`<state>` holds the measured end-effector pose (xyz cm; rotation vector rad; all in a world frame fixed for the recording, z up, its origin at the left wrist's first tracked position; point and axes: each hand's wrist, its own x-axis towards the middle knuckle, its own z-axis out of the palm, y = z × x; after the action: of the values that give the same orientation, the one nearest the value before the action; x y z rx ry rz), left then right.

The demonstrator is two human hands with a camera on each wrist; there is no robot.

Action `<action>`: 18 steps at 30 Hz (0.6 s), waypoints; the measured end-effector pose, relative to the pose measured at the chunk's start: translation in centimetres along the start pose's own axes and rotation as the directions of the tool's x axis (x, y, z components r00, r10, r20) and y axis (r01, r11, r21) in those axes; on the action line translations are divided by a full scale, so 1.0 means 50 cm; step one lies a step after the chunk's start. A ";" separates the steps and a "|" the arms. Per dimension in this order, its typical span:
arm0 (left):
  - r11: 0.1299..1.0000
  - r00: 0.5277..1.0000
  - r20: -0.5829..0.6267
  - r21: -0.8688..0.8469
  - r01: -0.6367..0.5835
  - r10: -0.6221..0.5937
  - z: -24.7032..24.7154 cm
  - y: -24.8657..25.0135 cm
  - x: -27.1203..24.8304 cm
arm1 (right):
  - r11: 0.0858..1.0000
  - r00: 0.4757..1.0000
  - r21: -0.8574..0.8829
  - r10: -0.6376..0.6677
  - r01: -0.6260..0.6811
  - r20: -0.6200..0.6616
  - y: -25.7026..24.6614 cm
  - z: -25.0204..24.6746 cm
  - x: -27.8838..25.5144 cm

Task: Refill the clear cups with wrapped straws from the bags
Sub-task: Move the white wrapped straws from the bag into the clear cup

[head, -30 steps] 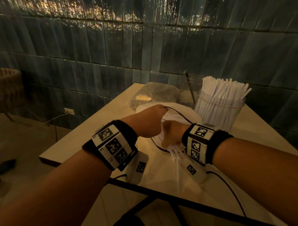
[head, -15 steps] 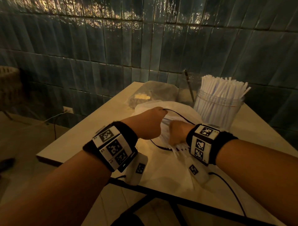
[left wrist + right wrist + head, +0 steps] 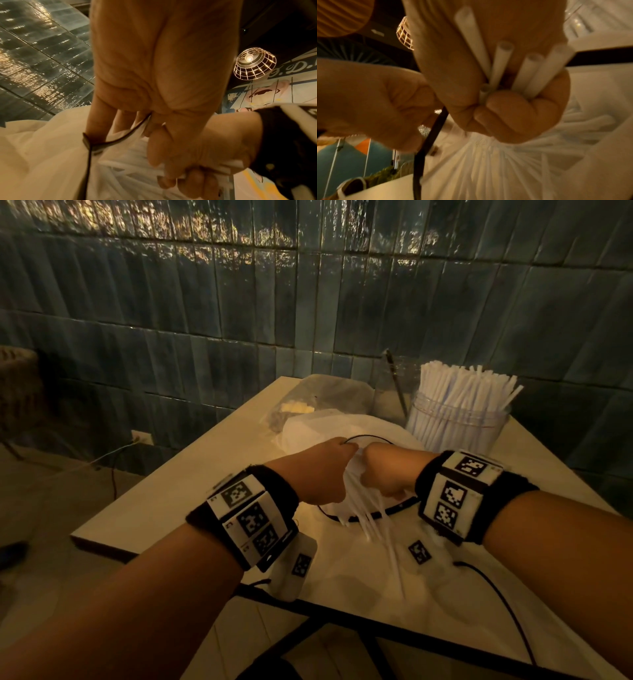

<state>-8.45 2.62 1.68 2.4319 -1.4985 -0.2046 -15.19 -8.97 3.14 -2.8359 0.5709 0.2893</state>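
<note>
A white plastic bag (image 3: 342, 429) of wrapped straws lies mid-table. My left hand (image 3: 325, 470) is fisted on the bag's edge, with a black cord (image 3: 118, 140) running past its fingers. My right hand (image 3: 385, 474) grips a bundle of white wrapped straws (image 3: 363, 515) whose ends fan out toward me. In the right wrist view the fingers (image 3: 513, 115) curl round the straws (image 3: 501, 65) above the bag (image 3: 505, 169). A clear cup (image 3: 479, 428) at the back right is packed with upright straws (image 3: 462, 392).
Behind the white bag lies a second clear bag (image 3: 329, 395). Next to it stands a clear cup (image 3: 385, 395) holding one dark stick. A black cable (image 3: 496, 594) trails across the table (image 3: 178, 491) near its front edge. A tiled wall runs close behind.
Both hands have lifted slightly and closed together. The straw bundle has come further out of the bag, its ends fanning more toward me.
</note>
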 end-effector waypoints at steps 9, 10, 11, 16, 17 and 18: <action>0.994 0.994 0.036 0.050 0.099 -0.101 0.009 -0.002 0.026 | 0.994 0.992 -0.070 0.089 -0.082 0.089 0.005 -0.047 -0.046; 0.993 0.994 0.026 0.041 0.108 -0.109 0.013 -0.002 0.030 | 0.990 0.993 -0.121 0.086 -0.076 0.077 0.005 -0.051 -0.053; 0.993 0.994 0.001 0.021 0.113 -0.113 0.018 0.002 0.033 | 0.987 0.995 -0.144 0.083 -0.074 0.062 0.005 -0.055 -0.059; 0.996 0.977 -0.195 -0.051 0.078 -0.087 0.032 0.038 0.052 | 0.995 0.996 -0.068 0.081 -0.079 0.025 -0.005 -0.076 -0.076; 0.997 0.976 -0.207 -0.046 0.064 -0.072 0.032 0.046 0.054 | 0.997 0.997 -0.019 0.070 -0.069 0.034 -0.008 -0.078 -0.078; 0.998 0.976 -0.209 -0.038 0.048 -0.055 0.031 0.050 0.056 | 0.998 0.998 0.043 0.054 -0.056 0.041 -0.009 -0.078 -0.080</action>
<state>-9.74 -1.18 1.04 2.3833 -1.3316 0.0184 -18.06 -8.18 7.92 -2.7691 0.6399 0.3377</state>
